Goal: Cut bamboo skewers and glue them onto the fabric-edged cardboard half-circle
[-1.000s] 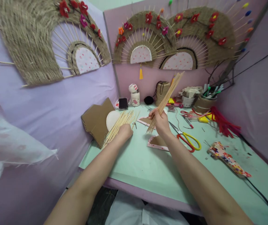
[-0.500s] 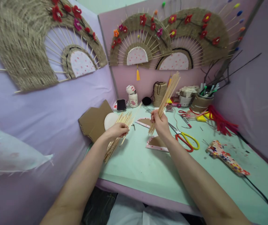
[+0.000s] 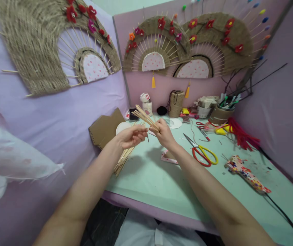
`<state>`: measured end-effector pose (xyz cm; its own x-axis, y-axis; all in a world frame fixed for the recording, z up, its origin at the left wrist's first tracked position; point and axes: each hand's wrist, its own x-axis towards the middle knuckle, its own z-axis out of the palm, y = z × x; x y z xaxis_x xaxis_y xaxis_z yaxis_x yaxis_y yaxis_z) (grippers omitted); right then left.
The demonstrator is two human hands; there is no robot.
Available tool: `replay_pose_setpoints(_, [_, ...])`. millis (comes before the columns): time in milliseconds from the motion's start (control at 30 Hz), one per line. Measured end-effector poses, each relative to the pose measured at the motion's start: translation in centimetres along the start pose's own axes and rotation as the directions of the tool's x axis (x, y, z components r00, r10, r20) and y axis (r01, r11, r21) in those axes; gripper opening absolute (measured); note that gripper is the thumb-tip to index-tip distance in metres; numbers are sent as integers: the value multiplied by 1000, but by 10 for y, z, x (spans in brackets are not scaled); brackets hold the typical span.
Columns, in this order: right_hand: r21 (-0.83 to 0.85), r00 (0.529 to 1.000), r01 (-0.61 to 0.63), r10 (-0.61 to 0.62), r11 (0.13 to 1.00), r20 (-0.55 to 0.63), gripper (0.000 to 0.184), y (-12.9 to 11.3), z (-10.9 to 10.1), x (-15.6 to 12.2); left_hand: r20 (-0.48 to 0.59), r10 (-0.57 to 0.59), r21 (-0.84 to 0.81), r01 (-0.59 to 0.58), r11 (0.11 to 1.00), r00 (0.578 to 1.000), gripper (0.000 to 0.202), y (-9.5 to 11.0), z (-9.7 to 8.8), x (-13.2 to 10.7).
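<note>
My right hand [image 3: 163, 133] is closed round a bundle of thin bamboo sticks [image 3: 143, 114], which slants up to the left over the table. Close beside it, my left hand [image 3: 134, 136] has its palm turned up and its fingers loosely bent and apart. The left fingertips meet or nearly meet the right fingers; whether they touch a stick end is hard to see. Beneath the left wrist lies another pile of bamboo sticks [image 3: 123, 162] on the table, partly covered by the forearm. A half-round cardboard piece with a dotted cloth edge [image 3: 165, 157] lies below my right hand.
Scissors [image 3: 200, 152] lie open right of my right arm. Farther right is a flower-patterned glue gun [image 3: 248, 174] with a black cord. Brown cardboard [image 3: 105, 130] stands at the left. Along the back are a twine spool [image 3: 176, 104], a jar [image 3: 146, 105] and red pipe cleaners [image 3: 240, 135].
My right hand has moved left and tipped its bundle from leaning right to leaning left. My left hand has risen off the pile and turned palm up towards it.
</note>
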<state>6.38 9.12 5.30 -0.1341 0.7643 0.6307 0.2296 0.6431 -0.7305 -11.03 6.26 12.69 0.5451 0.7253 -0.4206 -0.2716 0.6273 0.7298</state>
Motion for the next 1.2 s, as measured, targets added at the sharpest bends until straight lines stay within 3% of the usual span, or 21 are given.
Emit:
replay_pose_setpoints(67, [8, 999, -13, 13, 1000, -47, 28, 3, 4, 7, -41, 121, -53, -123, 991, 992, 20, 8, 2, -3])
replay_pose_setpoints(167, [39, 990, -21, 26, 999, -138, 33, 4, 5, 18, -156, 348, 4, -352, 936, 924, 16, 8, -4, -1])
replay_pose_setpoints(233, [71, 986, -20, 31, 997, -164, 34, 1, 4, 24, -208, 456, 126, -438, 890, 866, 10, -1, -11, 7])
replay_pose_setpoints(300, [204, 984, -53, 86, 977, -157, 31, -3, 3, 29, -238, 546, 363, -448, 817, 803, 11, -14, -20, 20])
replay_pose_setpoints(367, [366, 975, -105, 169, 925, -148, 24, -5, 3, 31, -269, 642, 717, -296, 631, 718, 18, -28, -30, 37])
replay_pose_setpoints(400, [425, 967, -124, 206, 897, -152, 21, -6, 3, 31, -268, 670, 874, -117, 471, 693, 21, -34, -34, 46])
replay_pose_setpoints(600, [500, 910, -141, 311, 854, -275, 27, -6, -9, 21, -338, 634, 941, 252, 226, 696, 10, -50, -48, 98])
replay_pose_setpoints(733, [604, 878, -128, 373, 787, -299, 32, -13, -35, 16, -355, 609, 924, 366, 111, 710, 15, -42, -50, 111])
replay_pose_setpoints(833, [642, 859, -78, 379, 762, -346, 35, -15, -57, 17, -333, 615, 921, 385, 52, 714, 15, -22, -49, 120])
replay_pose_setpoints(967, [690, 837, -56, 410, 722, -361, 38, -13, -69, 20, -275, 649, 941, 336, 32, 710, 21, 20, -36, 145])
replay_pose_setpoints(1033, [688, 857, -79, 401, 721, -322, 35, -12, -62, 23, -206, 671, 966, 256, 25, 712, 30, 37, -24, 156])
replay_pose_setpoints(1100, [649, 898, -131, 367, 749, -242, 34, -9, -48, 28, -110, 682, 993, 105, 49, 723, 41, 44, -13, 159])
replay_pose_setpoints(1133, [617, 922, -148, 334, 773, -197, 34, -8, -39, 31, -62, 683, 994, -14, 105, 728, 41, 43, -8, 156])
replay_pose_setpoints(1200, [564, 961, -163, 261, 809, -97, 37, -5, -22, 38, 2, 686, 791, -421, 444, 727, 42, 34, -4, 143])
